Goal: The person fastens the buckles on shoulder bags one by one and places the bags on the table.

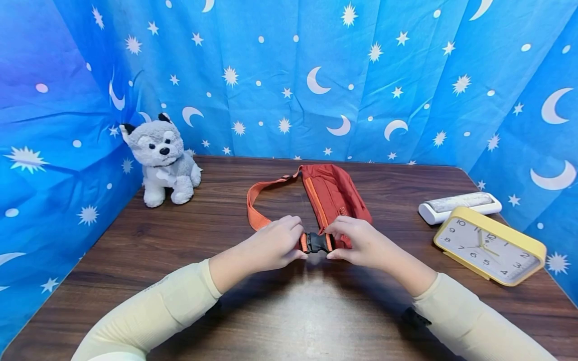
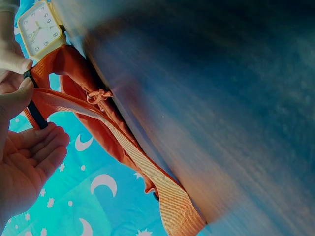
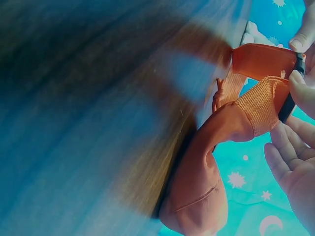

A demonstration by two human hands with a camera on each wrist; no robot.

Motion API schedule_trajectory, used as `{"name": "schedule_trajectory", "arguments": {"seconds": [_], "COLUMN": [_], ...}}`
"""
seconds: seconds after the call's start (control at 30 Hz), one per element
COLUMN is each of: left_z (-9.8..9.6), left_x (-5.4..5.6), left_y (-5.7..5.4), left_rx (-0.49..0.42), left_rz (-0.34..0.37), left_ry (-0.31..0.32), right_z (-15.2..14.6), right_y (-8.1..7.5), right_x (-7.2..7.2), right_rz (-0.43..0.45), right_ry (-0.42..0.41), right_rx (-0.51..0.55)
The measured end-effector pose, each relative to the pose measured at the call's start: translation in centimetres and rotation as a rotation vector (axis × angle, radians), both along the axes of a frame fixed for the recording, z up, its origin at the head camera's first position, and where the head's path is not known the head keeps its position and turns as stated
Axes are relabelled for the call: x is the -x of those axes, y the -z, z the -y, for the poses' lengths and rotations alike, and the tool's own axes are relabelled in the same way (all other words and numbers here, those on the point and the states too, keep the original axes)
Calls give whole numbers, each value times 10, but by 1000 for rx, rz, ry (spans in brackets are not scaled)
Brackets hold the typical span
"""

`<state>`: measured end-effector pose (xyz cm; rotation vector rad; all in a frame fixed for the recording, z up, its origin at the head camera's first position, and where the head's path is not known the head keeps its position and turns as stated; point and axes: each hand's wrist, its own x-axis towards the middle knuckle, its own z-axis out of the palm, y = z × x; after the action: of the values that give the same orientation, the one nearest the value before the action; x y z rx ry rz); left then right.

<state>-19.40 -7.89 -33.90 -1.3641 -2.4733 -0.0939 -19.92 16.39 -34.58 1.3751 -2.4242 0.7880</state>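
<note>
A rust-red waist bag [image 1: 338, 193] with an orange zip lies on the wooden table. Its orange strap [image 1: 256, 200] loops out to the left and comes round to a black side-release buckle [image 1: 317, 242] at the front. My left hand [image 1: 275, 243] pinches the buckle's left end between thumb and fingers. On its right end, my right hand [image 1: 358, 240] pinches in the same way. The two buckle halves sit together between the hands. Both wrist views show the black buckle edge-on, with the thumbs on its near face and webbing [image 2: 142, 157] trailing from it.
A grey and white plush dog [image 1: 164, 160] sits at the back left of the table [image 1: 226, 326]. At the right, a yellow alarm clock [image 1: 492, 245] leans back near a white cylindrical device [image 1: 460, 206]. A blue star-and-moon curtain [image 1: 271, 100] hangs around the table.
</note>
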Motion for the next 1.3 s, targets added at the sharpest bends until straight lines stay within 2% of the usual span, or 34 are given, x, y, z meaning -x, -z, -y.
{"name": "schedule_trajectory", "arguments": {"seconds": [0.93, 1.3], "left_z": [-1, 0], "left_x": [0, -1], "left_y": [1, 3], "left_rx": [-28, -15], "left_rz": [21, 73], "left_ry": [-12, -31], "right_z": [4, 7], "right_y": [2, 8], "right_x": [1, -5], "right_rz": [9, -18], "right_ry": [17, 61], "right_rx": [2, -17]}}
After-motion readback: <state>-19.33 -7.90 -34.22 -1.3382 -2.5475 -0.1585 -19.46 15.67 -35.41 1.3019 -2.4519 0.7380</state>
